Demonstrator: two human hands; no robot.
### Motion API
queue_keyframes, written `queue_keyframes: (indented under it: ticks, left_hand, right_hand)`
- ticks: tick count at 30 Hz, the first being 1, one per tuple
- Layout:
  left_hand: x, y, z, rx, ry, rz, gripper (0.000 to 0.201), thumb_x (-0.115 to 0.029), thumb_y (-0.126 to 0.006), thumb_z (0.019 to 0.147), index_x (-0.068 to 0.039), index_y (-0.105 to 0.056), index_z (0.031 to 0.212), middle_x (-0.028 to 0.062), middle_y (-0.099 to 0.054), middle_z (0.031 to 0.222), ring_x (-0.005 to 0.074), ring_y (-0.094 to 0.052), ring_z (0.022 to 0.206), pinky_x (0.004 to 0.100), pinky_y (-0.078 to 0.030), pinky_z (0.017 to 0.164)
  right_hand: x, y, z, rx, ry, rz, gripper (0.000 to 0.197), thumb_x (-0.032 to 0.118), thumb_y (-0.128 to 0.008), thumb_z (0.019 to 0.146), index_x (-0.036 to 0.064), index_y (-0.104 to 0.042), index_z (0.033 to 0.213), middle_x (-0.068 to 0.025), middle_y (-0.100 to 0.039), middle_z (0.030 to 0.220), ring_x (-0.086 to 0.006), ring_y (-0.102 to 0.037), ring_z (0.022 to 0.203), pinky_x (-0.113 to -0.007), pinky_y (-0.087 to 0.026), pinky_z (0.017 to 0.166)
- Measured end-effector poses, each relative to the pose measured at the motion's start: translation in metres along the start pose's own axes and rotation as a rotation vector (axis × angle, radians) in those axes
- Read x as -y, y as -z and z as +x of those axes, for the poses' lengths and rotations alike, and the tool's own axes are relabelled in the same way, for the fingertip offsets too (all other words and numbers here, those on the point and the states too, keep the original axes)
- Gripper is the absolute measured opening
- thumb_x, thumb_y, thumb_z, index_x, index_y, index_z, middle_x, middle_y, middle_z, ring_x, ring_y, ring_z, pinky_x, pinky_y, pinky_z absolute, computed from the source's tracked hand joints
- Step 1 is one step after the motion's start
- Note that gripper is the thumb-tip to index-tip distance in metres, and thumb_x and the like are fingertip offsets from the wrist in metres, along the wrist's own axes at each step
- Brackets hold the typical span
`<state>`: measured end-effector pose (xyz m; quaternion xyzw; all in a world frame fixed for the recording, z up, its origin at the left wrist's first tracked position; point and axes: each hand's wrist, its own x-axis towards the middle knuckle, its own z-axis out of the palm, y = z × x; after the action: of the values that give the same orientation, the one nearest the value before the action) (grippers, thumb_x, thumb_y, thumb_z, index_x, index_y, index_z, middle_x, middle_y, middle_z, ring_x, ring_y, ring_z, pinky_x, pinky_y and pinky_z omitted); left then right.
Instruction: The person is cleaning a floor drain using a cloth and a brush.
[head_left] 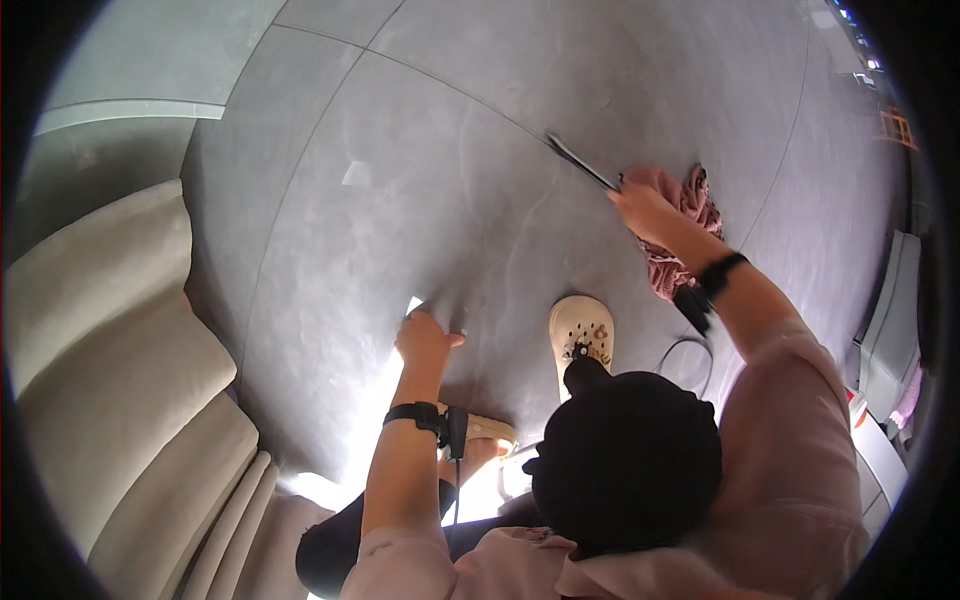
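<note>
A slim dark-and-silver tool [580, 160] points away to the far left from my right hand [645, 208], which is closed round its near end. I cannot make out its exact kind. Next to and partly beneath that hand hangs or lies a crumpled reddish-pink patterned cloth [703, 205]; whether the hand grips it too is unclear. Low over the grey floor [480, 200], my left hand [426, 343] has its thumb out to the right, its other fingers hidden under the back of the hand. A small bright white patch [415, 303] shows at its fingertips.
A cream clog [580, 320] is on the floor between my hands, another [490, 430] beside my left wrist. A beige padded sofa [130, 380] fills the left side. A thin dark cable [690, 345] loops below the cloth. A large black rounded shape [630, 460] blocks the lower middle.
</note>
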<state>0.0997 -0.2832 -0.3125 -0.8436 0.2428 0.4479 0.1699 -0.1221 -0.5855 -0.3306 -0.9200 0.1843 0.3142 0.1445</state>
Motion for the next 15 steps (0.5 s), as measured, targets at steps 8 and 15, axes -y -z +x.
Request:
queue_keyframes:
  ticks: [8,15]
  left_hand:
    - [0.002,-0.007,-0.004,-0.092,-0.026,0.064,0.064,-0.04,-0.076,0.058,0.003,-0.048,0.097,0.0196,-0.056,0.097,0.0324,-0.055,0.093,0.0387,-0.046,0.076]
    - [0.015,-0.019,-0.006,-0.072,-0.058,0.046,0.071,-0.044,-0.073,0.061,0.004,-0.047,0.105,0.0162,-0.056,0.102,0.026,-0.055,0.097,0.0368,-0.045,0.08]
  right_hand:
    - [-0.025,-0.043,-0.035,-0.201,-0.021,0.09,0.026,0.017,-0.039,0.086,-0.0003,-0.056,0.097,-0.0195,-0.057,0.077,-0.0346,-0.057,0.074,-0.042,-0.044,0.068]
    - [-0.001,-0.013,0.021,-0.257,0.021,-0.084,0.033,0.027,-0.04,0.086,0.0001,-0.058,0.092,-0.0222,-0.058,0.077,-0.0374,-0.056,0.073,-0.043,-0.043,0.067]
